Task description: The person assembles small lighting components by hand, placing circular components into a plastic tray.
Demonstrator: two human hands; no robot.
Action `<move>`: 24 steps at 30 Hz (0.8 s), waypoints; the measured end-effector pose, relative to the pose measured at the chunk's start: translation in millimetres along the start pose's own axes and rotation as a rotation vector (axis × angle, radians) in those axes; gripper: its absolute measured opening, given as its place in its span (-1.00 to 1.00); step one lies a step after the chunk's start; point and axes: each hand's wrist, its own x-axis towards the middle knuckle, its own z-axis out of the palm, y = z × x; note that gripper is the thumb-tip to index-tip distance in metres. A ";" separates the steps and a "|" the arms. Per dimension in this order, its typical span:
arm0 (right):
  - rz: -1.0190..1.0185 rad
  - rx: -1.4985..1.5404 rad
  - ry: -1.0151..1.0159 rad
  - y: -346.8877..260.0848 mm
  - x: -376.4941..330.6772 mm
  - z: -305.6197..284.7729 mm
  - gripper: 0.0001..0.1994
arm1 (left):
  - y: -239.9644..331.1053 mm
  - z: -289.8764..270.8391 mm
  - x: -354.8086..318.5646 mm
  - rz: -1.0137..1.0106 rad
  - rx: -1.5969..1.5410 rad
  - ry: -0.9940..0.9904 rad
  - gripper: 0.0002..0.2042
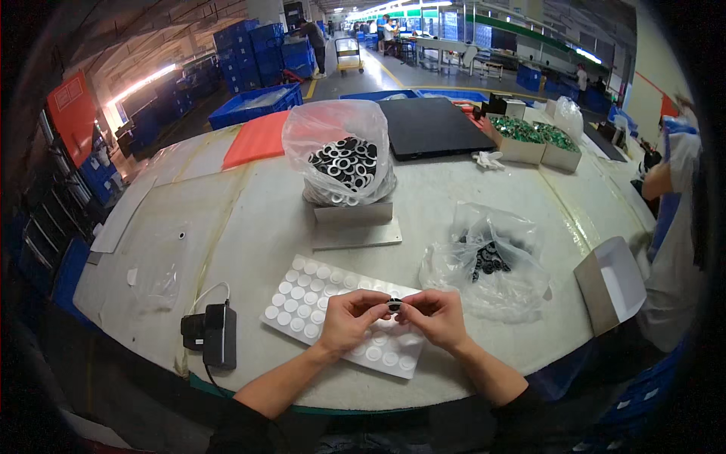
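Note:
Between the fingertips of both hands is a small round black part with a pale rim (394, 304), held above a white tray. My left hand (352, 319) pinches it from the left, and my right hand (437, 316) pinches it from the right. Beneath them, the white tray (272, 312) carries rows of round white discs; my hands and wrists hide part of it. Beyond the tray, a clear plastic bag (299, 125) full of black and silver rings (344, 163) rests on a metal stand (355, 231). To the right lies another clear bag (522, 291) with small black round parts (490, 261).
A black power adapter (221, 337) with cables sits left of the tray. At right stands an open white box (611, 284). Farther back are a black flat panel (435, 127), boxes of green circuit boards (522, 136) and a red sheet (255, 140). Another person (673, 189) is at the right edge.

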 end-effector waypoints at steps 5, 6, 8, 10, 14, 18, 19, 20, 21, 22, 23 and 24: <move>-0.084 -0.179 0.062 1.2 -1.7 2.3 -0.87 | -0.6 0.5 -1.1 0.034 0.098 -0.028 -0.87; -0.085 -0.180 0.062 2.7 -1.6 0.8 -0.87 | -1.0 0.4 0.0 0.035 0.097 -0.028 -0.87; -0.065 -0.341 -0.007 6.0 -1.3 -3.1 -0.88 | -0.5 -0.3 2.6 0.103 0.233 -0.090 -0.88; -0.044 -0.297 -0.015 9.3 -1.9 -4.0 -0.88 | 2.1 -1.6 3.3 0.033 0.212 -0.099 -0.88; -0.029 -0.109 0.139 0.0 -0.3 6.2 -0.86 | 0.4 13.7 0.4 0.011 -0.069 0.020 -0.87; -0.035 -0.116 0.159 3.8 -0.5 2.4 -0.86 | -4.1 8.9 -2.3 -0.004 0.075 0.000 -0.86; -0.060 -0.127 0.132 4.0 -0.2 1.6 -0.87 | -4.2 8.5 -2.6 -0.002 0.075 -0.002 -0.86; -0.084 -0.137 0.105 4.4 0.3 0.9 -0.88 | -4.9 7.8 -2.6 0.024 0.081 -0.007 -0.86; -0.084 -0.138 0.106 5.7 1.0 -0.6 -0.88 | -5.9 7.4 -2.7 0.048 0.085 -0.011 -0.86; -0.163 -0.192 0.056 7.0 2.1 -2.0 -0.87 | -5.6 6.3 -2.6 0.048 0.084 -0.011 -0.86; -0.242 -0.244 0.006 7.1 2.6 -2.9 -0.85 | -4.3 4.2 -1.9 0.092 0.206 -0.021 -0.85; -0.242 -0.247 0.007 5.7 2.9 -4.5 -0.85 | -2.8 2.3 -0.5 0.135 0.326 -0.034 -0.85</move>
